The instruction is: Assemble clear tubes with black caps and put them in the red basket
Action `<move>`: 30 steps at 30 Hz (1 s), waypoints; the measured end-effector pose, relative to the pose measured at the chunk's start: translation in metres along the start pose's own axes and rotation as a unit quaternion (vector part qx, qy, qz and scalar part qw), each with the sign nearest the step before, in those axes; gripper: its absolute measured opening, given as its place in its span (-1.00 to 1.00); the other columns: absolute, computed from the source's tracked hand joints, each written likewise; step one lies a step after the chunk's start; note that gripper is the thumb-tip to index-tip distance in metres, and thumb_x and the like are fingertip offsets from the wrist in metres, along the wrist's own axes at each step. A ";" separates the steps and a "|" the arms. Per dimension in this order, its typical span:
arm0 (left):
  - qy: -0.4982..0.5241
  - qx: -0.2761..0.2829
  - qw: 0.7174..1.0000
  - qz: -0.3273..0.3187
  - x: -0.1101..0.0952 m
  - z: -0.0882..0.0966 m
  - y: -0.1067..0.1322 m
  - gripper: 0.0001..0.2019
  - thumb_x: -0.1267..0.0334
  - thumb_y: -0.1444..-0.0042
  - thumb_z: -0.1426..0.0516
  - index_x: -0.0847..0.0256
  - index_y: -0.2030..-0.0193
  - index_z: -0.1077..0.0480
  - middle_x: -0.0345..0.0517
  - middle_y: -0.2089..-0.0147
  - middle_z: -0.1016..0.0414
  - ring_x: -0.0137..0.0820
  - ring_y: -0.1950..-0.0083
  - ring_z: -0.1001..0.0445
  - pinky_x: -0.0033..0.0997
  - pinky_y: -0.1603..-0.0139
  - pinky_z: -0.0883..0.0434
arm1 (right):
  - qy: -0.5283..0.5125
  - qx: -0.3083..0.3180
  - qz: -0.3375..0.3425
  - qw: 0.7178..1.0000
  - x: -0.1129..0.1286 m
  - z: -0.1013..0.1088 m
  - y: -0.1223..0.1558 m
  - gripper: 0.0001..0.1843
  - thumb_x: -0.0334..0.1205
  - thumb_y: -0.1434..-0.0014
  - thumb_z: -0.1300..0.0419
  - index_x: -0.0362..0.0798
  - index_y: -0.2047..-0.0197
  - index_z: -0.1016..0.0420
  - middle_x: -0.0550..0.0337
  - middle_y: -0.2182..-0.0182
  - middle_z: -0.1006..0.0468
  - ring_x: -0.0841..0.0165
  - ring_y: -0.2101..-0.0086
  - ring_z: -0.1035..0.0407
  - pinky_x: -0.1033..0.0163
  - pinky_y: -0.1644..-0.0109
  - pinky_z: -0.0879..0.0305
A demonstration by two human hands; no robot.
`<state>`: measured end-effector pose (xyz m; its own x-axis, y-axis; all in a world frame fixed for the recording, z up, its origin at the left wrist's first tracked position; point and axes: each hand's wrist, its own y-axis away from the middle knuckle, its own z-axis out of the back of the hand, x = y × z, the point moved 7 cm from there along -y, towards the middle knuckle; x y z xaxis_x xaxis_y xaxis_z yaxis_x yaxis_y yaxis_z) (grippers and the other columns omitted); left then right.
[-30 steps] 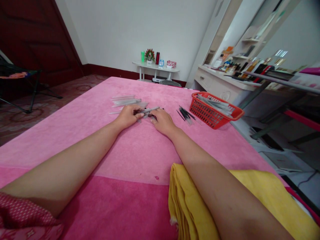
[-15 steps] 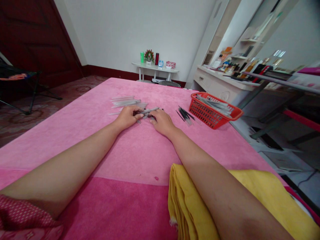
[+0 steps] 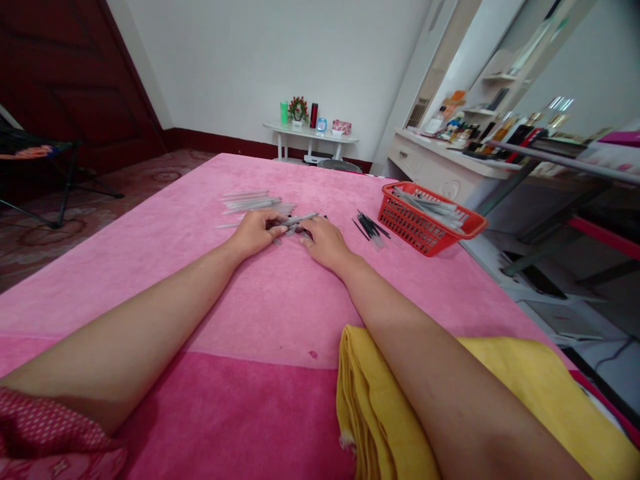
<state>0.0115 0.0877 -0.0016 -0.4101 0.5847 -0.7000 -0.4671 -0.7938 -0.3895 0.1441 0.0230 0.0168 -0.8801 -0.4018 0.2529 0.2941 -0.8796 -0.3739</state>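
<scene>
My left hand [image 3: 259, 233] is closed, thumb and fingers pinching the ends of slim translucent grey sticks [image 3: 303, 218] that look like pen tubes. Facing it, my right hand [image 3: 324, 243] has its fingers curled down onto the same sticks from the other side. Dark tips show by the fingers, but the fingertips partly hide what lies between them. Beyond my left hand, a loose pile of pale translucent sticks [image 3: 253, 202] lies on the pink cloth [image 3: 270, 300]. Right of my right hand rests a small bunch of thin black sticks [image 3: 370, 227] with clear ends.
A red plastic basket [image 3: 415, 230] full of similar grey sticks stands on the right. Folded yellow fabric [image 3: 383, 400] lies under my right forearm. Farther off are a white side table [image 3: 310, 133] and a dressing table [image 3: 450, 160] crowded with bottles.
Both hands stay almost in place around the sticks, with only slight finger movement. The pile, the black bunch and the basket have not moved.
</scene>
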 end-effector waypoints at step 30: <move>0.028 -0.004 1.000 0.008 -0.002 0.000 0.001 -0.74 0.19 0.03 -0.19 0.26 0.21 -0.54 -0.10 0.27 -0.57 -0.32 0.28 -0.47 -0.37 0.27 -0.40 | 0.004 -0.002 0.008 1.000 -0.001 0.000 -0.001 -0.77 -0.33 -0.14 -0.17 -0.05 0.11 -0.49 0.09 0.15 -0.47 0.29 0.14 -0.31 0.20 0.04 -0.20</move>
<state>0.0116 0.0857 -0.0010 -0.3724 0.5613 -0.7391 -0.4547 -0.8046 -0.3819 0.1442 0.0245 0.0169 -0.8787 -0.4131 0.2393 0.3060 -0.8721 -0.3819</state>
